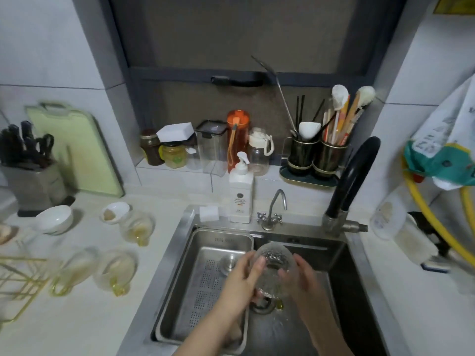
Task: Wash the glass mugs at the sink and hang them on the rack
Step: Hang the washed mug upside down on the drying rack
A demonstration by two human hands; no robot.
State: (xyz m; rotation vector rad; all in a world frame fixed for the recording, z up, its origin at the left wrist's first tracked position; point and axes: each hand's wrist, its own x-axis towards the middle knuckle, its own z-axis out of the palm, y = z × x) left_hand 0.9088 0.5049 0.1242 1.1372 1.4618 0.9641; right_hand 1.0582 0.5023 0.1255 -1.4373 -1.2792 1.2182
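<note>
Both hands are wrapped around one glass mug (273, 272) over the sink (341, 286); the left hand (243, 280) grips its near-left side with the thumb laid across the rim, and the right hand (299, 274) cups the opposite side, fingers curled against the textured glass; the mug is tilted with its mouth turned away from the person, and a yellow handle shows at its lower edge, just above the sink's drain (262, 304). Inside the sink, left of the mug, sits a perforated steel tray (205, 291); behind the sink a black curved tap (352, 181) rises at the right, a small chrome tap (273, 211) stands in the middle, and a white pump bottle (240, 191) stands just left of that. Left of the sink, on the pale desk (90, 317), three more glass mugs with yellow handles lie blurred: one nearest the sink's far corner (137, 227), and two side by side closer to the person (117, 271) (74, 269); further left still, at the frame edge, is the gold wire rack (18, 281), with no mug on it that I can make out; a white bowl (55, 219) rests on the desk beyond the rack.
</note>
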